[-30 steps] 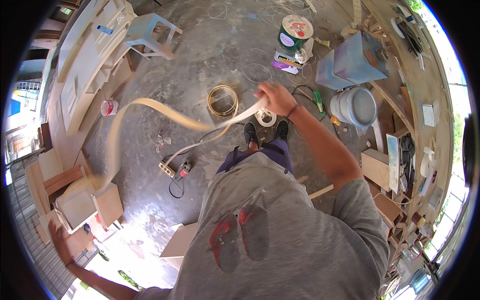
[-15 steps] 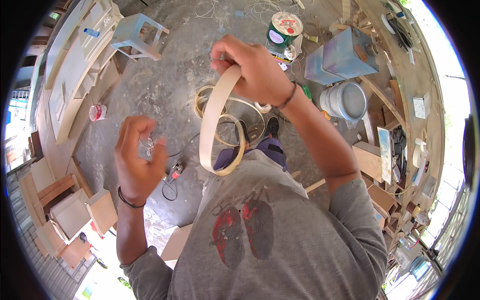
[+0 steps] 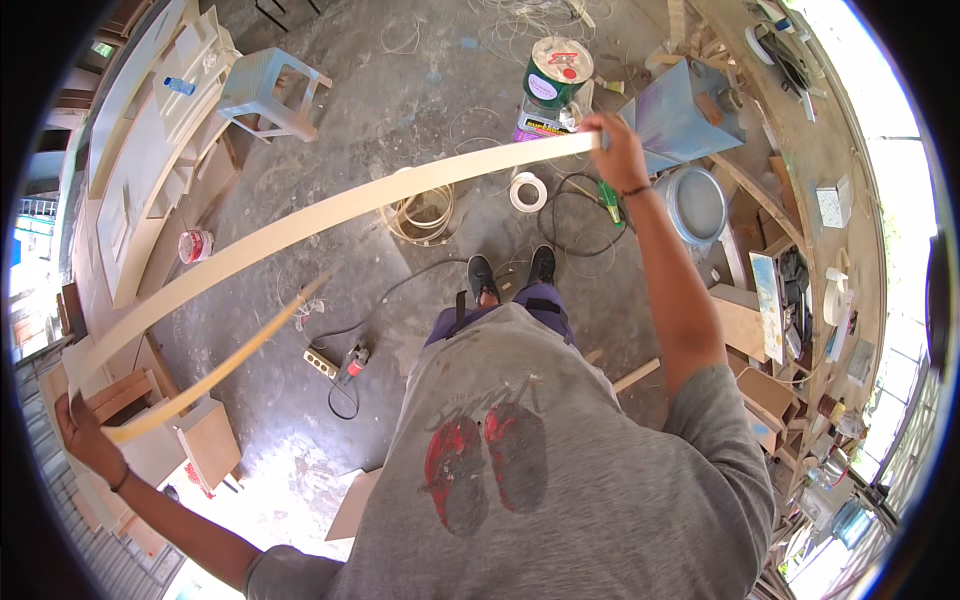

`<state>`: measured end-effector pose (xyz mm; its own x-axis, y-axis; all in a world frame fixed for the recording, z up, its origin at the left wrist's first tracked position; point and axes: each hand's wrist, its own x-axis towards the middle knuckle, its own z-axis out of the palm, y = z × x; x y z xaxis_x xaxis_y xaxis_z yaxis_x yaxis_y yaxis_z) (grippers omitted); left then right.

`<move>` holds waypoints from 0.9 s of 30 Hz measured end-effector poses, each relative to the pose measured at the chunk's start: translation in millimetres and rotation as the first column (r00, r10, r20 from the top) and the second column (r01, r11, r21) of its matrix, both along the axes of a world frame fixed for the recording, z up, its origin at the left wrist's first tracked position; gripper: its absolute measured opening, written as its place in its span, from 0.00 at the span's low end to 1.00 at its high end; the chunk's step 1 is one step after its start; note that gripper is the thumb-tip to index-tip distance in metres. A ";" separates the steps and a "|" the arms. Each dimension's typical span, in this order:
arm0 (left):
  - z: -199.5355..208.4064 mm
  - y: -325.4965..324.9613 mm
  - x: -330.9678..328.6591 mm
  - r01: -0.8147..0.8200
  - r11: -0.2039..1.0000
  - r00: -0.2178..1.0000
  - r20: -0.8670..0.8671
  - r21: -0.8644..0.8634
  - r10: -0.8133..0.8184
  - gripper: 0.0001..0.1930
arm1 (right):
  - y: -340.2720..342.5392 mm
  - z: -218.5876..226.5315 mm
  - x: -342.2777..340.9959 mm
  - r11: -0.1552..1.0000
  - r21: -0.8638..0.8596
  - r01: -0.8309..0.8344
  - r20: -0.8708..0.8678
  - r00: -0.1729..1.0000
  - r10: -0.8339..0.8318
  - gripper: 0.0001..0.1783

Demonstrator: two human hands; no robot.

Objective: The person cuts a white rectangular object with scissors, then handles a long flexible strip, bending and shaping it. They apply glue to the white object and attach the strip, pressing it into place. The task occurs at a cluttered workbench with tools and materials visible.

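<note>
While both arms are spread wide, a long pale strip [image 3: 330,215] of thin wood-coloured banding stretches in a shallow arc across the frame, from the lower left up to the upper right. The right hand [image 3: 618,150], in the upper right of the frame, is closed around the strip's upper end, fingers wrapped over its edge. The left hand [image 3: 85,432], at the lower left edge, grips the strip's other end; there the band folds back, and a second, shorter length [image 3: 215,370] runs from that hand up toward the middle of the frame, ending free in the air below the main span.

Beneath the strip lies a dusty concrete floor [image 3: 400,90]. Near the frame's centre a coil of the same pale banding [image 3: 420,212] rests on the floor, with a small white tape roll [image 3: 527,191] just to its right and a black cable [image 3: 570,215] looping beside that. A green-sided can with a round lid [image 3: 556,68] stands at the upper middle, near the right hand. A pale blue plastic stool [image 3: 265,90] stands at the upper left. A grey metal bucket [image 3: 697,203] sits to the right of the right forearm. The person's dark shoes [image 3: 510,272] show at centre, above a grey shirt. A white power strip [image 3: 320,362] lies on the floor left of the legs.
</note>
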<state>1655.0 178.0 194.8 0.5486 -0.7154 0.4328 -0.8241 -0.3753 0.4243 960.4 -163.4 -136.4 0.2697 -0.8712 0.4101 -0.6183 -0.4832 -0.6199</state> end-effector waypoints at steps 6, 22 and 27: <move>-56.7 -4.0 21.3 0.064 0.798 0.988 0.073 0.600 -0.133 0.38 | 47.4 14.8 67.5 0.884 0.378 -0.274 -0.010 0.954 0.300 0.12; -94.9 -125.6 -214.1 0.531 0.749 0.693 0.306 0.397 -0.653 0.11 | 33.1 25.1 74.4 0.958 -0.046 -0.283 -0.120 0.954 0.276 0.03; -68.1 -87.7 -167.2 0.362 0.876 0.846 0.281 0.319 -0.453 0.09 | 53.1 54.8 55.6 0.993 0.114 -0.027 0.178 0.984 0.006 0.06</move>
